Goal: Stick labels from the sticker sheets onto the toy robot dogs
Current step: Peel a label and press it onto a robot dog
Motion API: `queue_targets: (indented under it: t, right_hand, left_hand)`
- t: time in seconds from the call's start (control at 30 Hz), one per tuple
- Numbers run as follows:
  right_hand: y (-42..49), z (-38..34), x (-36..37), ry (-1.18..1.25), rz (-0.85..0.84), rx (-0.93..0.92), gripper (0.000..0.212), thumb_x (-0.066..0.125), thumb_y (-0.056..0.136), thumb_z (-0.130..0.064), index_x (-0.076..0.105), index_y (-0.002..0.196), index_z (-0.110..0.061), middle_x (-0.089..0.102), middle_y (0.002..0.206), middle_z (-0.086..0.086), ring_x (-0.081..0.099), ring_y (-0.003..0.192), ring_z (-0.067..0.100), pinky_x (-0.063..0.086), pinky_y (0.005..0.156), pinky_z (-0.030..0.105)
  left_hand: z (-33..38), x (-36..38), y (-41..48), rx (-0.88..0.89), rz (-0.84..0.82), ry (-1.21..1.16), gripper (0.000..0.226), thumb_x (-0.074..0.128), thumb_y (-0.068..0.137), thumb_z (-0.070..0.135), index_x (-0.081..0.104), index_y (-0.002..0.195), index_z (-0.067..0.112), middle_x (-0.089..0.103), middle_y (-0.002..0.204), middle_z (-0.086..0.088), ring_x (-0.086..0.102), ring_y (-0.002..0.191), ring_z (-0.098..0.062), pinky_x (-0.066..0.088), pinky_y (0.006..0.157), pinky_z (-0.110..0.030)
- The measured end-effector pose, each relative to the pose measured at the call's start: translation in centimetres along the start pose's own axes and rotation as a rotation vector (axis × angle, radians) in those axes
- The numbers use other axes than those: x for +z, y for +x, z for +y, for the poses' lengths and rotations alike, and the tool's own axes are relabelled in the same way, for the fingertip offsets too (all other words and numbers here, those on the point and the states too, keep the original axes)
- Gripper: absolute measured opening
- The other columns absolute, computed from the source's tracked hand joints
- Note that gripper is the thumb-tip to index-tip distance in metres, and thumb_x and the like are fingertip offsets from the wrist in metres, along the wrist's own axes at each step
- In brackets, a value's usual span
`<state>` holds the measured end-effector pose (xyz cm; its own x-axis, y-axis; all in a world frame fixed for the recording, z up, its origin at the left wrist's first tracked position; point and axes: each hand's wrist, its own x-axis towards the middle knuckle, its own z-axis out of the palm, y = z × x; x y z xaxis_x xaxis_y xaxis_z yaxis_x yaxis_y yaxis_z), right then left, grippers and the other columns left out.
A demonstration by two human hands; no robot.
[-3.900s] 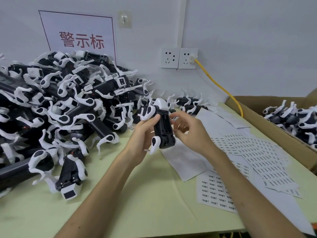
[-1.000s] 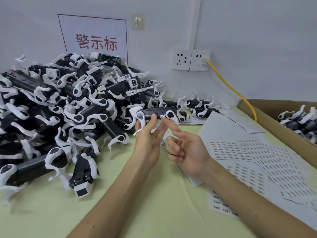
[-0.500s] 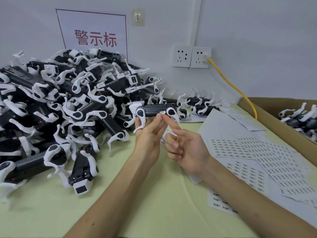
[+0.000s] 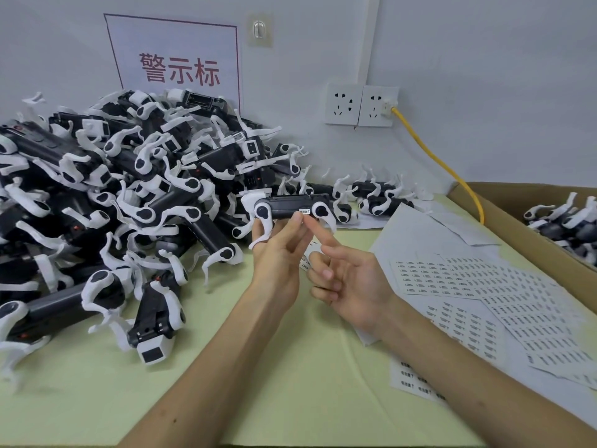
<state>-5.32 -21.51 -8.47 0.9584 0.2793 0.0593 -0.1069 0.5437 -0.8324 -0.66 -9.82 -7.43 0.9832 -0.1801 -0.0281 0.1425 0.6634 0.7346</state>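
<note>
The left hand held one toy robot dog up off the green table, pinching its black body from below between thumb and fingertips. The dog lay level on its side with one long flank turned toward the person, which looked deliberate: it offered a flat, steady face for sticking.

A small white label sat on that flank near the dog's right-hand leg joint. The right hand was just below and right of the dog and gripped nothing. Its index fingertip was stretched up to the label's lower edge and its other fingers were loosely curled. Whether the tip was actually pressing the label could not be told. My judgement is that the label was already on and was being rubbed down or checked.

The sticker sheets were spread flat to the right of the held dog, on the right hand's side, probably so that it could peel the next label with a short reach. The pile of robot dogs was heaped to the left of the held dog, on the left hand's side, and I took it for the stock not yet labelled. A cardboard box stood farther right of the held dog, beyond the sheets. It had a few dogs in it, so it likely took the finished ones.
</note>
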Motion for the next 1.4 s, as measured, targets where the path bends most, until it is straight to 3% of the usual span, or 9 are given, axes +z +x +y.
queue_targets:
  t: [0.3,0.53,0.73,0.83,0.93,1.03,1.1,1.3,1.4]
  right_hand:
    - [0.18,0.08,-0.29,-0.017,-0.037,-0.017,0.056,0.056,0.086,-0.020,0.062,0.140,-0.033,0.041,0.060,-0.001,0.025,0.051,0.012,0.020,0.048,0.026]
    - [0.16,0.28,-0.35,-0.012,-0.049,-0.008,0.059,0.055,0.086,-0.021,0.058,0.144,-0.032,0.041,0.060,-0.002,0.027,0.050,0.011,0.024,0.047,0.024]
    - [0.07,0.18,-0.15,-0.006,-0.042,0.000,0.052,0.051,0.089,-0.021,0.064,0.138,-0.034,0.040,0.059,-0.002,0.026,0.051,0.011,0.021,0.048,0.025]
    - [0.04,0.15,-0.15,0.004,-0.037,0.009,0.051,0.051,0.090,-0.021,0.064,0.137,-0.034,0.039,0.059,-0.002,0.025,0.051,0.012,0.019,0.050,0.027]
    - [0.04,0.22,-0.18,0.010,-0.039,0.013,0.052,0.052,0.089,-0.023,0.063,0.139,-0.032,0.039,0.059,-0.002,0.024,0.052,0.012,0.019,0.049,0.026]
    - [0.10,0.20,-0.18,-0.002,-0.024,0.009,0.053,0.052,0.089,-0.024,0.062,0.140,-0.030,0.039,0.060,-0.002,0.023,0.051,0.012,0.018,0.049,0.027]
    - [0.16,0.10,-0.13,-0.009,-0.006,0.008,0.052,0.050,0.090,-0.024,0.062,0.140,-0.028,0.038,0.060,-0.001,0.023,0.050,0.012,0.018,0.048,0.027]
    - [0.13,-0.04,0.09,-0.023,0.022,0.005,0.056,0.055,0.087,-0.026,0.060,0.142,-0.023,0.037,0.060,-0.002,0.020,0.051,0.012,0.018,0.048,0.027]
    - [0.09,-0.07,-0.03,-0.008,0.043,-0.009,0.063,0.062,0.079,-0.028,0.060,0.142,-0.020,0.036,0.061,-0.002,0.019,0.053,0.013,0.021,0.047,0.025]
  left_hand:
    - [0.11,0.20,-0.04,0.001,0.001,-0.036,0.080,0.071,0.095,0.009,0.027,0.161,0.010,0.067,0.120,-0.012,0.074,0.109,-0.017,0.054,0.085,-0.023]
    - [0.10,0.32,-0.19,0.047,0.016,-0.051,0.062,0.071,0.094,0.005,0.037,0.146,0.017,0.063,0.109,-0.012,0.074,0.107,-0.023,0.054,0.098,-0.031]
    - [0.24,0.30,-0.21,0.075,0.050,-0.076,0.081,0.071,0.094,0.004,0.025,0.160,0.014,0.065,0.107,-0.010,0.074,0.108,-0.026,0.059,0.074,-0.020]
    - [0.35,0.36,-0.26,0.105,0.072,-0.084,0.078,0.071,0.093,0.002,0.028,0.157,0.014,0.064,0.100,-0.011,0.075,0.097,-0.025,0.059,0.074,-0.020]
    - [0.42,0.49,-0.39,0.149,0.079,-0.083,0.061,0.070,0.092,-0.002,0.041,0.143,0.016,0.061,0.092,-0.008,0.075,0.081,-0.018,0.058,0.072,-0.019]
    - [0.38,0.51,-0.41,0.160,0.098,-0.073,0.039,0.071,0.091,-0.004,0.050,0.114,0.019,0.060,0.085,-0.006,0.073,0.079,-0.020,0.058,0.072,-0.020]
    - [0.34,0.51,-0.34,0.168,0.115,-0.077,0.035,0.071,0.090,-0.005,0.051,0.107,0.017,0.061,0.082,-0.005,0.072,0.081,-0.023,0.058,0.072,-0.020]
    - [0.19,0.49,-0.10,0.174,0.156,-0.109,0.041,0.071,0.090,-0.004,0.048,0.117,0.016,0.064,0.080,-0.001,0.072,0.083,-0.024,0.057,0.069,-0.018]
    - [0.07,0.29,0.16,0.184,0.165,-0.115,0.050,0.070,0.091,-0.003,0.047,0.132,0.012,0.066,0.076,0.005,0.072,0.088,-0.026,0.055,0.066,-0.016]
